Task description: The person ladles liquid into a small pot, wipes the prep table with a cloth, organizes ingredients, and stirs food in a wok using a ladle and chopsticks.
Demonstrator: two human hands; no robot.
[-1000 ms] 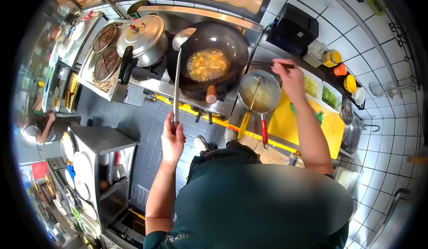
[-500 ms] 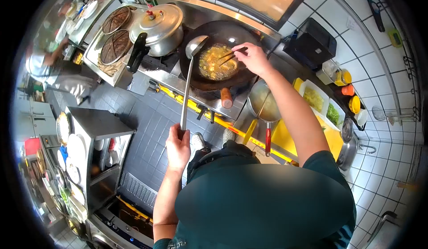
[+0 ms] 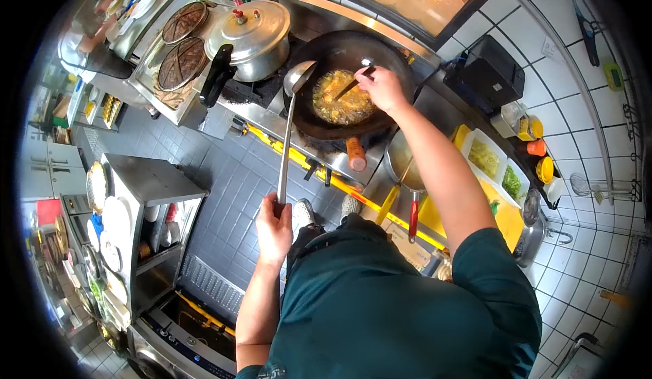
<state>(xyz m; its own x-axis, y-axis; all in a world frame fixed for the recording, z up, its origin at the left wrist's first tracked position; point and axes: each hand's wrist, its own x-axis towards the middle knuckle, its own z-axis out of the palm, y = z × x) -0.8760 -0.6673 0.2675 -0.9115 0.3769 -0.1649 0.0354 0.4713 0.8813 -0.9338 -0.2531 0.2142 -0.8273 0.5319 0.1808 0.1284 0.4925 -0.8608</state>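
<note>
A dark wok (image 3: 387, 53) with a wooden handle (image 3: 355, 155) sits on the stove, and golden pieces of food (image 3: 343, 98) bubble in oil inside it. My right hand (image 3: 382, 88) is closed on dark chopsticks (image 3: 348, 89), whose tips are in the food. Lower down, my left hand (image 3: 275, 233) is wrapped round the end of a long metal ladle (image 3: 287, 141). The ladle's bowl rests at the wok's left rim. My right forearm partly hides a saucepan (image 3: 399, 153) with a red handle.
A lidded pressure cooker (image 3: 248, 36) stands left of the wok, beside a tray with two mesh strainers (image 3: 182, 64). At right are a yellow board (image 3: 506, 219) and tubs of chopped greens (image 3: 511, 182). A co-worker (image 3: 85, 56) is at the far left. A metal shelf (image 3: 156, 182) stands lower left.
My right hand has come from beside the wok's right side to over the food, the chopsticks now dipping in. The view has shifted, and the co-worker has moved. My left hand keeps the ladle.
</note>
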